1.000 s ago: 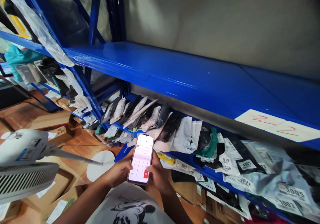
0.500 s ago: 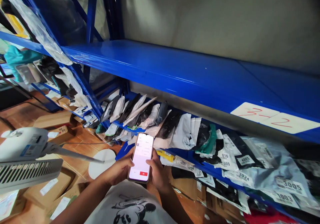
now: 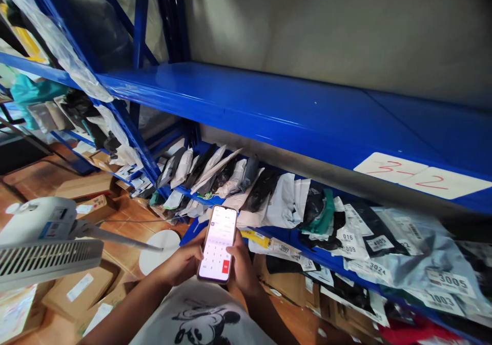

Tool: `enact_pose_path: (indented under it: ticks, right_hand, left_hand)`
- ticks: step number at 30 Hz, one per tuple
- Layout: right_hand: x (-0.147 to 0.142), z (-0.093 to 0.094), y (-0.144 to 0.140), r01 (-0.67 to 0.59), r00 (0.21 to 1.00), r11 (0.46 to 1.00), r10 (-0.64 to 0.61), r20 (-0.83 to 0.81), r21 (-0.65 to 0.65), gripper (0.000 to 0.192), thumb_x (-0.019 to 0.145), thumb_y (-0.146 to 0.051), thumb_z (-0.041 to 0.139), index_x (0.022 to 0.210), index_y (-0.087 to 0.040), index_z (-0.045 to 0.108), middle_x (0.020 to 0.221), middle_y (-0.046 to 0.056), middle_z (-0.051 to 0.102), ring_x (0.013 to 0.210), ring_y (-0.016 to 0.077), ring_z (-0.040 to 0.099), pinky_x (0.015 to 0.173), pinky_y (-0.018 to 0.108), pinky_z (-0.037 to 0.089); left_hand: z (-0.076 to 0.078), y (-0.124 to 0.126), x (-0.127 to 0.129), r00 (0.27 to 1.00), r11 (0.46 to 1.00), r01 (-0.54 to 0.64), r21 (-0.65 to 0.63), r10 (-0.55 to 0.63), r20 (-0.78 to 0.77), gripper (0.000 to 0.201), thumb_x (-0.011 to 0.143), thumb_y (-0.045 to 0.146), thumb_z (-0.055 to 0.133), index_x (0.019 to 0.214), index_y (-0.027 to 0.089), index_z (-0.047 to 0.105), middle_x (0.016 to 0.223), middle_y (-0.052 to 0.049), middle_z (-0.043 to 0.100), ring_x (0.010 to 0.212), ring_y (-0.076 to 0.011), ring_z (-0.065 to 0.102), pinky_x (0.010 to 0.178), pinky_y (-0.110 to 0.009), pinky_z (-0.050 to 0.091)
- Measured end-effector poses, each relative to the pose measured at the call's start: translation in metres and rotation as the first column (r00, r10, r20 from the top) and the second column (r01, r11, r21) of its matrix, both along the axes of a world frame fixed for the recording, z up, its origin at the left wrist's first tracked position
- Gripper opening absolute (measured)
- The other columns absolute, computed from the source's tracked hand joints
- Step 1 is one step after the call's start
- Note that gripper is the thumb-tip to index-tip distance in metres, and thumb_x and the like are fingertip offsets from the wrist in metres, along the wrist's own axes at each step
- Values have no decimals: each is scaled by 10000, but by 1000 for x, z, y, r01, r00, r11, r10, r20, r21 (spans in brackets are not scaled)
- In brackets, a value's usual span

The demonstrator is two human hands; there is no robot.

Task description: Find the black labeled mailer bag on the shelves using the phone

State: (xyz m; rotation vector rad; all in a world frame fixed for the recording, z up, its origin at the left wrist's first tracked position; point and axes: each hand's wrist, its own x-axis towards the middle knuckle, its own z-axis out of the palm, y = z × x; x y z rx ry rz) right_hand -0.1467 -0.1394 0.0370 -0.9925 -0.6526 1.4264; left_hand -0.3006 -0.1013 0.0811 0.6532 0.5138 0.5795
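Note:
A lit smartphone (image 3: 218, 243) stands upright between my two hands in front of my chest. Its screen shows a number keypad with a red key at the lower right. My left hand (image 3: 188, 258) wraps the phone's left edge, thumb at the rim of the screen. On the other side my right hand (image 3: 243, 265) grips the right edge, its thumb over the keypad. The fingers behind the phone are hidden. Just beyond the phone, packed parcel bags (image 3: 286, 201) line the lower blue shelf.
A blue shelf (image 3: 269, 104) with a card (image 3: 418, 176) reading 3-2 runs across the front. Labelled bags (image 3: 448, 281) lie at the right. A white fan (image 3: 49, 242) and cardboard boxes (image 3: 79, 288) stand on the floor to the left.
The phone's screen has switched from a page with a red button at the bottom to a number keypad. Both hands keep their hold; the view has shifted slightly.

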Motion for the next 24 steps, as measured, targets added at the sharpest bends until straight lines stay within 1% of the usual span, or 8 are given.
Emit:
enact_pose_path:
  ticks: [2, 6, 8, 10, 14, 18, 22, 24]
  right_hand:
    - [2, 11, -1, -45, 999, 999, 45, 0, 27, 585, 644, -173, 546, 1225, -239, 574, 1148, 43, 705, 1100, 284, 610, 938, 409, 477]
    - [7, 30, -2, -162, 987, 985, 163, -4, 61, 649, 618, -137, 525, 1259, -241, 543, 1215, 29, 677, 1158, 275, 578, 974, 398, 456]
    - [9, 35, -3, -210, 978, 976, 210, -3, 59, 672, 613, -135, 514, 1275, -251, 526, 1224, 16, 673, 1155, 269, 582, 965, 393, 461]
    - [9, 37, -4, -225, 974, 973, 225, 6, 47, 670, 619, -137, 509, 1277, -260, 521, 1216, 7, 677, 1141, 264, 590, 955, 393, 469]
    - [7, 36, -6, -184, 983, 981, 185, -2, 58, 638, 619, -143, 516, 1248, -248, 550, 1178, 17, 693, 1130, 272, 596, 958, 410, 472]
    - [7, 30, -7, -98, 994, 995, 97, 42, 12, 565, 638, -161, 551, 1197, -234, 591, 1153, 34, 702, 1154, 276, 576, 992, 414, 449]
    - [9, 24, -9, -62, 995, 998, 62, 82, -7, 478, 710, -208, 611, 1186, -246, 603, 1155, 32, 702, 1165, 271, 566, 1016, 412, 425]
    - [9, 21, -11, -24, 997, 1000, 24, 78, 1, 436, 746, -246, 645, 1181, -256, 611, 1137, 30, 708, 1146, 268, 579, 995, 405, 439]
  left_hand:
    - [1, 0, -2, 999, 1000, -8, 8, 8, -32, 984, 569, 102, 538, 1497, 269, 257, 1151, -59, 669, 952, -264, 648, 785, -343, 498]
    - [1, -2, -3, 994, 1000, -22, 9, 22, -110, 921, 637, 102, 585, 1489, 268, 276, 1095, -54, 687, 914, -239, 653, 794, -331, 495]
    - [1, -2, -2, 997, 1000, -20, 8, 21, -68, 903, 640, 111, 563, 1485, 267, 285, 1105, -55, 683, 930, -242, 650, 796, -335, 495]
    - [1, -2, -3, 1000, 1000, -3, 5, 3, -5, 904, 612, 115, 528, 1477, 256, 304, 1113, -55, 678, 962, -249, 643, 795, -335, 497]
    - [2, -1, -5, 999, 997, 46, 57, -47, 5, 935, 545, 70, 528, 1448, 243, 362, 1121, -44, 674, 1007, -232, 618, 784, -280, 481]
    - [2, -2, -7, 994, 982, 105, 157, -101, -34, 1062, 530, 75, 624, 1500, 287, 248, 1269, -44, 617, 1092, -266, 582, 821, -298, 467]
    - [0, -4, -7, 989, 953, 119, 278, -88, -119, 1083, 584, 166, 719, 1520, 299, 189, 1406, -54, 513, 1225, -301, 500, 911, -332, 438]
    - [-1, -6, -6, 992, 959, 105, 262, -81, -101, 1082, 580, 158, 701, 1521, 298, 185, 1413, -51, 505, 1236, -305, 490, 924, -337, 435]
